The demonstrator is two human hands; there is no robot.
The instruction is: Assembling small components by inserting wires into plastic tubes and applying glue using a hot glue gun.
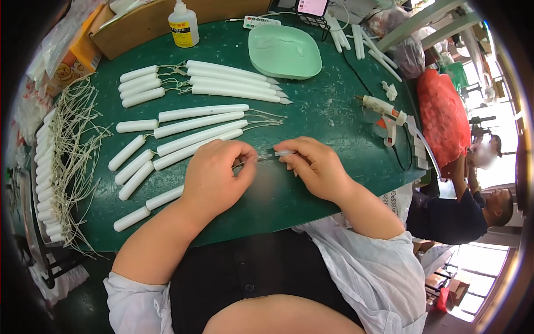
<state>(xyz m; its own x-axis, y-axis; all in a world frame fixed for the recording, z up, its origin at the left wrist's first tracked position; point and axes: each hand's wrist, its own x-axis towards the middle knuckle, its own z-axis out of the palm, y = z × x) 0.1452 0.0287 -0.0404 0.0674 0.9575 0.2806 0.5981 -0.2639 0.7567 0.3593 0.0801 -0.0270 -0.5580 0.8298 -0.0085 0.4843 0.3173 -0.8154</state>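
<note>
Over the green table, my left hand (214, 173) pinches thin wires (263, 157) between thumb and fingers. My right hand (318, 167) is closed on a small pale tip (285, 153), close to the wire ends. Beside my left hand lie white candle-shaped tubes (203, 113) with thin wires trailing from their ends, and shorter white cylinders (127, 152) next to them. Part of one tube (165, 196) is hidden by my left wrist. Farther back, joined tubes (233, 94) end in pointed, flame-shaped tips (286, 101).
White cylinders with tangled pale wires (83, 139) line the left edge. At the back stand a bottle (183, 26), a light green tray (285, 71) and a remote control (261, 22). A glue gun (384, 111) rests at right, near a red bag (442, 119). Another person (453, 217) is beyond.
</note>
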